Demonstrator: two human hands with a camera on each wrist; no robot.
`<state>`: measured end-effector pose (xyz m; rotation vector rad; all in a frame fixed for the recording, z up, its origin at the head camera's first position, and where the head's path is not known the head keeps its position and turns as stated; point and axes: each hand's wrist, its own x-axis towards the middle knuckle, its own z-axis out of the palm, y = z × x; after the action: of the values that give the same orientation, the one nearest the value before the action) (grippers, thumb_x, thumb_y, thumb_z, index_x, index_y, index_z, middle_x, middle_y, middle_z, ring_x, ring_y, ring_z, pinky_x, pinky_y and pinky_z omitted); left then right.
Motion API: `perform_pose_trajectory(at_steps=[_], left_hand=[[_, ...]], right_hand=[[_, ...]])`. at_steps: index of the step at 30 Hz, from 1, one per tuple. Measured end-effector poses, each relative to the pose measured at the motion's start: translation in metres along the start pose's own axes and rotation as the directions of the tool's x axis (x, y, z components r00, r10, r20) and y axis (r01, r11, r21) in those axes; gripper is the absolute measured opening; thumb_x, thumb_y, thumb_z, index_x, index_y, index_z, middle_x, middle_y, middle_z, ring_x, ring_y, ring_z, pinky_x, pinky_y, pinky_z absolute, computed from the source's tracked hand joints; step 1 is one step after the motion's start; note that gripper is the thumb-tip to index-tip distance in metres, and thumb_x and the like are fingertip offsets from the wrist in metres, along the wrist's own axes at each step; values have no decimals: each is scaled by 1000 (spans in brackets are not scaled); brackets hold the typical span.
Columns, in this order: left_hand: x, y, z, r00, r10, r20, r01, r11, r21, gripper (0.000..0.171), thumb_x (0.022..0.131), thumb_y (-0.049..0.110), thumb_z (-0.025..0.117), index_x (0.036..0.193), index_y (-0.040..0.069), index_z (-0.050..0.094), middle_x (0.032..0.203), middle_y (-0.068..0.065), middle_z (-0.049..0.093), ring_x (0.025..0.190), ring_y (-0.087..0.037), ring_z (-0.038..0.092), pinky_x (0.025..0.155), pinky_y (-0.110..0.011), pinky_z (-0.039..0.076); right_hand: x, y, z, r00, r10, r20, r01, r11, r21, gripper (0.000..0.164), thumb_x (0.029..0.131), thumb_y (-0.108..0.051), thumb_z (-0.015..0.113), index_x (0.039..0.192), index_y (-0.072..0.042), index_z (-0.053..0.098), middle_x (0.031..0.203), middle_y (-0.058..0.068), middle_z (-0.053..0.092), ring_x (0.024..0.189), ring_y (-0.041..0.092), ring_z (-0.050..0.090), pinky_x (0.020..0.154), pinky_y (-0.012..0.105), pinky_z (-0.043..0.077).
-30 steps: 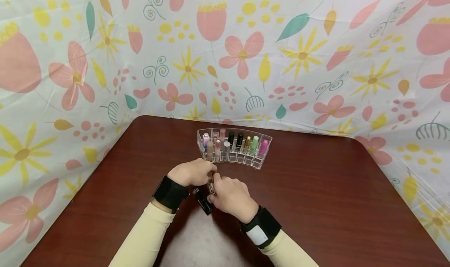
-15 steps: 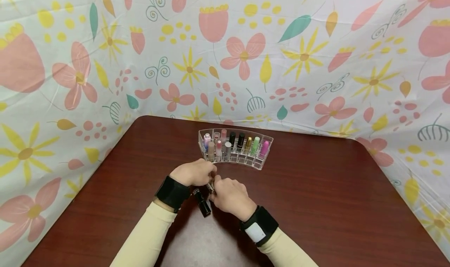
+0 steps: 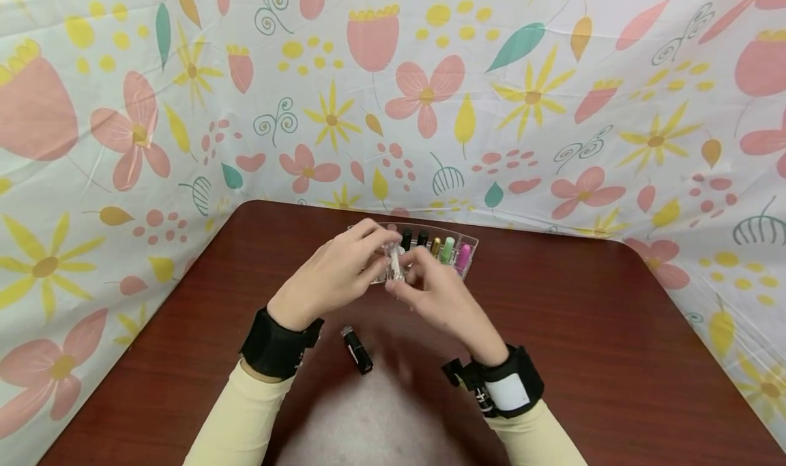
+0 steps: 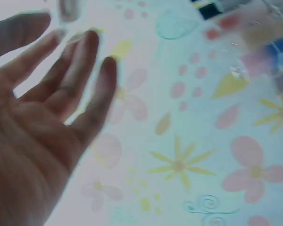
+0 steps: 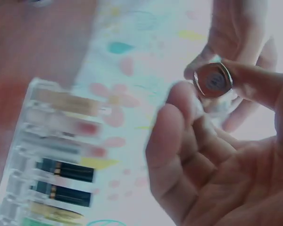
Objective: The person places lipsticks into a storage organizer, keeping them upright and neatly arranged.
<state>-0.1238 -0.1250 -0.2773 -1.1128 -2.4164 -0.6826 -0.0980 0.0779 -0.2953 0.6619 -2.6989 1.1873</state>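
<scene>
In the head view, a clear and silvery lipstick tube (image 3: 396, 263) is held up between both hands, overlapping the organizer behind. My left hand (image 3: 338, 268) pinches it near the top with thumb and fingertips. From the other side, my right hand (image 3: 443, 294) grips the lower part between thumb and fingers. The right wrist view shows the tube's squarish base (image 5: 213, 81) with a small round label facing the camera. Only a blurred end of the tube (image 4: 69, 9) appears by the fingertips in the left wrist view. A black lipstick (image 3: 357, 350) lies on the table below the hands.
Behind the hands stands a clear curved lipstick organizer (image 3: 468, 239), partly covered by them. It bears several lipsticks, including a green one (image 3: 447, 249) and a magenta one (image 3: 463, 256). A flowered cloth (image 3: 424, 97) hangs behind the dark red table (image 3: 583, 329).
Both hands have risen from the table towards the organizer, carrying the clear tube between them. The black lipstick stays on the table, now fully in sight.
</scene>
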Motion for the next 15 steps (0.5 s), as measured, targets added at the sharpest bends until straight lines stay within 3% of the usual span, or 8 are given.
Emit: perform_pose_trajectory(at_steps=[3,6,11,15], left_hand=[[3,12,-5,988,114,-109,-114,994,7,49,90,-3,61,138,7,60,133,-7,58,112,-17,62,86,-27,53],[5,23,-6,971,190,-143,-191,982,6,65,83,-5,64,147,3,51,145,-12,51,130,-21,55,96,-27,53],[7,35,0,958,232,-168,-230,973,31,80,85,14,80,153,1,41,153,-14,41,138,-21,49,105,-25,49],[9,38,4,946,236,-220,-230,972,53,80,85,13,81,153,0,41,150,-15,43,136,-21,51,106,-24,49]], right_hand=[[-3,-6,-15,999,2,-54,5,992,125,30,93,-18,74,117,-11,57,75,3,66,58,18,61,53,26,49],[-7,-11,-26,996,8,-87,9,981,192,30,93,-16,74,118,-11,57,77,5,66,60,26,63,54,28,52],[-12,-15,-36,992,1,-129,25,979,205,29,93,-14,74,117,-14,58,77,5,65,60,20,62,56,27,52],[-14,-16,-39,993,0,-122,32,964,266,28,94,-12,72,118,-13,57,82,7,65,64,17,63,59,30,56]])
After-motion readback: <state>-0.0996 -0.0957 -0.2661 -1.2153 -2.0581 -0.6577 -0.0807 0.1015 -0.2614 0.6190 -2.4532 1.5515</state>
